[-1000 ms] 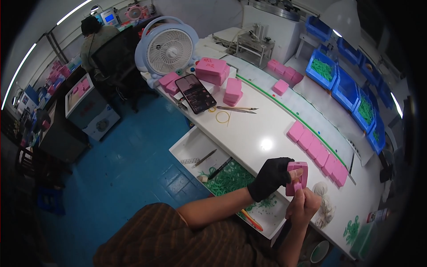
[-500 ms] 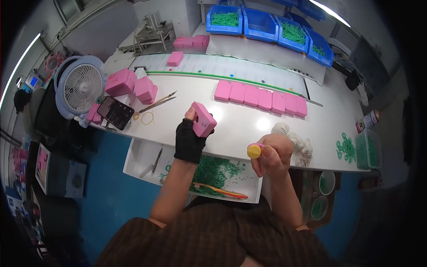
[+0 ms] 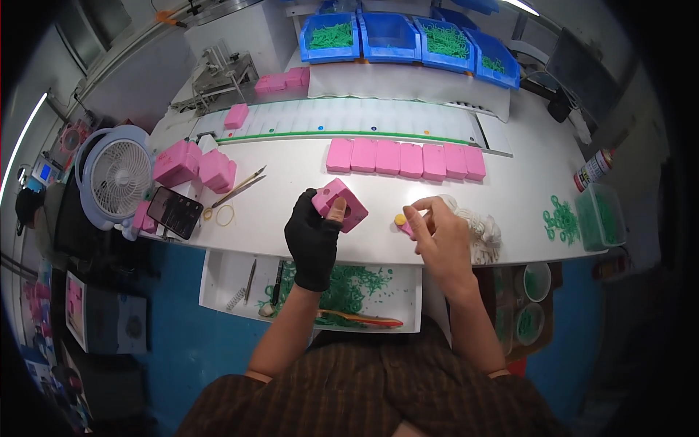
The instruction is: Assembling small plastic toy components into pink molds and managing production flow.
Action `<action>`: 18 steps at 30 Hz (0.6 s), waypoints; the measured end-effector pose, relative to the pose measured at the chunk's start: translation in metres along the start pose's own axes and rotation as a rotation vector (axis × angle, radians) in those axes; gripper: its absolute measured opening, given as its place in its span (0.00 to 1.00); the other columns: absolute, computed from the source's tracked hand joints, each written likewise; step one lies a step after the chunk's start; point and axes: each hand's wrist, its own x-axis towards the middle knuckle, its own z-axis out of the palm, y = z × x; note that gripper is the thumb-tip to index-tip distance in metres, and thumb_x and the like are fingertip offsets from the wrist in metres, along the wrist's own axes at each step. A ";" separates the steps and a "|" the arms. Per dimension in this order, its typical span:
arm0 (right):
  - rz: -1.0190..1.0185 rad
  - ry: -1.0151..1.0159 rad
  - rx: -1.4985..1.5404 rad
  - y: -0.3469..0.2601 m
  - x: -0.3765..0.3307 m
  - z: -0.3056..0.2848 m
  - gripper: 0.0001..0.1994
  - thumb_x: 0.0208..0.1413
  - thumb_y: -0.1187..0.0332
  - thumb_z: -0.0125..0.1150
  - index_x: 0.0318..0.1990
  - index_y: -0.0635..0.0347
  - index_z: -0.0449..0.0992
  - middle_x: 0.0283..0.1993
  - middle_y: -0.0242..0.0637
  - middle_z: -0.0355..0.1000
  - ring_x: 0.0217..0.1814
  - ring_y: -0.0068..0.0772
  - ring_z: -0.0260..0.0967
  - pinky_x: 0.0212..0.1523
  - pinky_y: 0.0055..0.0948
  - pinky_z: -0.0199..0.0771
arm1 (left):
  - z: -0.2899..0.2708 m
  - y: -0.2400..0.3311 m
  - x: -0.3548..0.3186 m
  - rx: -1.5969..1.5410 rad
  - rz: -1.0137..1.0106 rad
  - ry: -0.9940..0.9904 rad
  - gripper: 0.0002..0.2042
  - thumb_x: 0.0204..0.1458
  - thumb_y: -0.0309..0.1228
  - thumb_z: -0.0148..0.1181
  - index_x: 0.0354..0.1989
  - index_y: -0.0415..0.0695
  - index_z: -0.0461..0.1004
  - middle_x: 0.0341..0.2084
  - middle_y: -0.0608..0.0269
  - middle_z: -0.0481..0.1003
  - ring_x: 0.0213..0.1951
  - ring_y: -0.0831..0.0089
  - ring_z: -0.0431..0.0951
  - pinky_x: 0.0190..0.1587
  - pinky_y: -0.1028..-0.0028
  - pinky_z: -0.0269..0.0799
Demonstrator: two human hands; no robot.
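Note:
My left hand (image 3: 312, 240), in a black glove with bare fingertips, is closed around a pink block (image 3: 341, 205) with round holes or recesses in it. The thumb presses on the block's face. My right hand (image 3: 440, 244) is bare and bent over the table, its thumb and fingers closed on the side of a small pink piece with a round yellow end (image 3: 401, 219). The rest of that piece is hidden by the fingers. Beyond both hands stands a row of several pink blocks (image 3: 400, 158).
White cord (image 3: 483, 237) lies by my right hand. Green pieces (image 3: 561, 220) and a clear tub (image 3: 601, 217) are at the right. The drawer (image 3: 237, 273) stands pulled out below. At left are a phone (image 3: 175, 213), a fan (image 3: 116, 178) and tweezers (image 3: 240, 188). Blue bins (image 3: 389, 38) line the back.
My left hand has turned the pink block so its holed face shows. My right hand has shifted left and opened from a fist into a fingertip hold. The view has shifted slightly.

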 end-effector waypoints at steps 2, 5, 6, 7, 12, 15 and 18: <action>-0.043 -0.238 0.638 -0.016 -0.012 0.022 0.20 0.59 0.58 0.57 0.47 0.70 0.69 0.30 0.45 0.75 0.34 0.35 0.76 0.29 0.30 0.74 | -0.006 -0.006 -0.004 0.052 0.102 -0.017 0.15 0.51 0.31 0.64 0.42 0.36 0.71 0.31 0.63 0.75 0.30 0.81 0.75 0.33 0.78 0.73; 0.061 -0.356 1.000 -0.035 -0.024 0.059 0.21 0.61 0.58 0.54 0.55 0.64 0.63 0.52 0.43 0.68 0.54 0.31 0.67 0.44 0.26 0.73 | -0.024 0.013 -0.016 0.179 0.273 -0.055 0.16 0.45 0.25 0.65 0.43 0.39 0.72 0.36 0.60 0.75 0.38 0.72 0.76 0.42 0.75 0.71; 0.168 -0.424 1.155 -0.048 -0.030 0.059 0.20 0.62 0.58 0.52 0.56 0.61 0.62 0.52 0.40 0.68 0.55 0.29 0.66 0.47 0.26 0.71 | -0.032 0.017 -0.019 0.260 0.357 -0.020 0.17 0.42 0.23 0.64 0.44 0.39 0.73 0.38 0.57 0.75 0.40 0.67 0.77 0.44 0.73 0.71; 0.235 -0.474 1.240 -0.044 -0.033 0.060 0.18 0.63 0.58 0.50 0.55 0.58 0.63 0.49 0.34 0.67 0.53 0.25 0.65 0.47 0.25 0.69 | -0.036 0.021 -0.024 0.282 0.423 -0.044 0.20 0.40 0.24 0.63 0.45 0.40 0.72 0.42 0.54 0.74 0.45 0.59 0.76 0.47 0.69 0.71; 0.215 -0.360 1.393 -0.048 -0.049 0.082 0.14 0.63 0.61 0.51 0.50 0.59 0.68 0.40 0.28 0.70 0.40 0.14 0.67 0.32 0.14 0.64 | -0.058 0.028 -0.037 0.391 0.508 -0.063 0.18 0.42 0.28 0.63 0.44 0.43 0.72 0.45 0.58 0.70 0.47 0.59 0.73 0.45 0.65 0.72; 0.082 -0.579 1.479 -0.063 -0.059 0.098 0.19 0.64 0.60 0.48 0.55 0.64 0.64 0.51 0.38 0.69 0.49 0.27 0.70 0.44 0.21 0.73 | -0.085 0.032 -0.054 0.473 0.534 0.042 0.17 0.43 0.29 0.63 0.43 0.43 0.71 0.46 0.56 0.69 0.46 0.58 0.73 0.46 0.66 0.73; 0.022 -0.701 1.542 -0.068 -0.068 0.108 0.19 0.64 0.60 0.48 0.55 0.66 0.64 0.52 0.41 0.69 0.51 0.31 0.70 0.48 0.26 0.74 | -0.100 0.035 -0.065 0.623 0.543 0.082 0.17 0.43 0.29 0.63 0.44 0.43 0.71 0.46 0.55 0.69 0.47 0.58 0.72 0.45 0.66 0.73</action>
